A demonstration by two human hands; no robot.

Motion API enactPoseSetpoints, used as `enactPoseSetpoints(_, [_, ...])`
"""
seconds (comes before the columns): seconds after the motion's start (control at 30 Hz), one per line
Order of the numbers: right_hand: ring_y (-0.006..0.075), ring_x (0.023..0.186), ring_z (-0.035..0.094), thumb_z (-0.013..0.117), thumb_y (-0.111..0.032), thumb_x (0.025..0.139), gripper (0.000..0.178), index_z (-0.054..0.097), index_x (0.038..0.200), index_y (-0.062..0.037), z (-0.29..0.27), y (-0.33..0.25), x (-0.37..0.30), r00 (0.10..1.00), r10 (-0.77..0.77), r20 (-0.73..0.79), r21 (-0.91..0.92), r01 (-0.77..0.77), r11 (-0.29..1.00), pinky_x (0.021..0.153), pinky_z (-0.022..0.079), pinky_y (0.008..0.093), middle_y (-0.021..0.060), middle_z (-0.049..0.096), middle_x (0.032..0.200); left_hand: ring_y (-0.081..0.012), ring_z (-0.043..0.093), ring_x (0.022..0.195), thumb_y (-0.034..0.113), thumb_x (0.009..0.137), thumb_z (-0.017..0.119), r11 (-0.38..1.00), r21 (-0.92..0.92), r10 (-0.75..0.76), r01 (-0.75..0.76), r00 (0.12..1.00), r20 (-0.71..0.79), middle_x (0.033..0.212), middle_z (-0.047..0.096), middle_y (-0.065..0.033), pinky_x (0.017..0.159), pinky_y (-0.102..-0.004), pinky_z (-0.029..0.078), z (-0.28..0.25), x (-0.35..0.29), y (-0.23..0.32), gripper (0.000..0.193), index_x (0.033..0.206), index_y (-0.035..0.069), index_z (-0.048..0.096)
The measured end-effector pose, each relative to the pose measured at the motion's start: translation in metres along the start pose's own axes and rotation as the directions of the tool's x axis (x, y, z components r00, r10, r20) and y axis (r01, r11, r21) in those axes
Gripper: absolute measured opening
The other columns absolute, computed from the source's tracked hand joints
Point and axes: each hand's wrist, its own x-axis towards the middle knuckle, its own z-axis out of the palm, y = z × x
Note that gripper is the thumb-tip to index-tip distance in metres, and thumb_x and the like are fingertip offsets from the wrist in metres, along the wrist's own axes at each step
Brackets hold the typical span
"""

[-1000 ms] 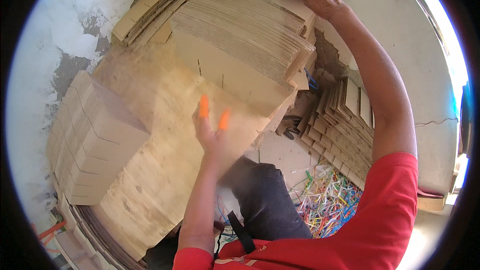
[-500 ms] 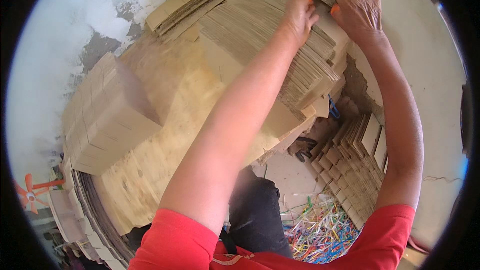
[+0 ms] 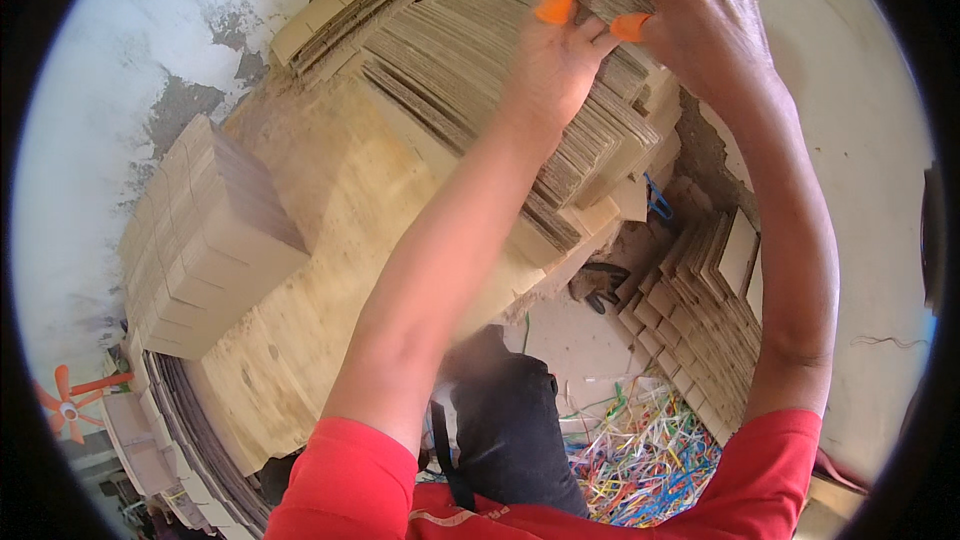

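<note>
Left hand (image 3: 557, 65) now joining right hand (image 3: 705, 28) over cardboard stack (image 3: 450, 48) along far edge of bench (image 3: 325, 280), making handling two-handed; cannot tell grips.

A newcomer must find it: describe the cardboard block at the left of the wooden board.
Start at the peeling white wall on the left, then the pale wooden board beside it. On the board's left end stands a squared cardboard block. It sits apart from the larger cardboard stack by the left hand, showing broad, flat faces.

A plywood tabletop (image 3: 300, 340) carries stacks of cardboard sheets (image 3: 455, 50)
</note>
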Motion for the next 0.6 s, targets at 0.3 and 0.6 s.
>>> enactPoseSetpoints(0.3, [0.0305, 0.117, 0.060, 0.079, -0.006, 0.065, 0.080, 0.049, 0.139, -0.0064, -0.101, -0.117, -0.034, 0.995, -0.066, -0.073, 0.699, 0.098, 0.708, 0.093, 0.051, 0.0345, 0.0168, 0.056, 0.134, -0.0203, 0.048, 0.116, 0.026, 0.095, 0.058, 0.414, 0.863, 0.681, -0.289, 0.727, -0.083, 0.128, 0.051, -0.0081, 0.100, -0.0354, 0.043, 0.081, -0.195, 0.118, 0.059, 0.145, 0.002, 0.037])
enactPoseSetpoints(0.6, [0.0377, 0.121, 0.056, 0.083, -0.016, 0.066, 0.076, 0.052, 0.130, 0.0087, 0.029, -0.206, -0.115, 0.883, 0.038, 0.468, 0.794, -0.439, 0.421, 0.099, 0.046, 0.0385, 0.0280, 0.057, 0.129, -0.0243, 0.043, 0.132, 0.014, 0.068, 0.087, 0.137, 0.945, 0.346, 0.298, 0.879, -0.327, 0.149, 0.039, -0.0132, 0.107, -0.0397, 0.038, 0.055, -0.292, 0.126, 0.091, 0.146, 0.005, 0.040])
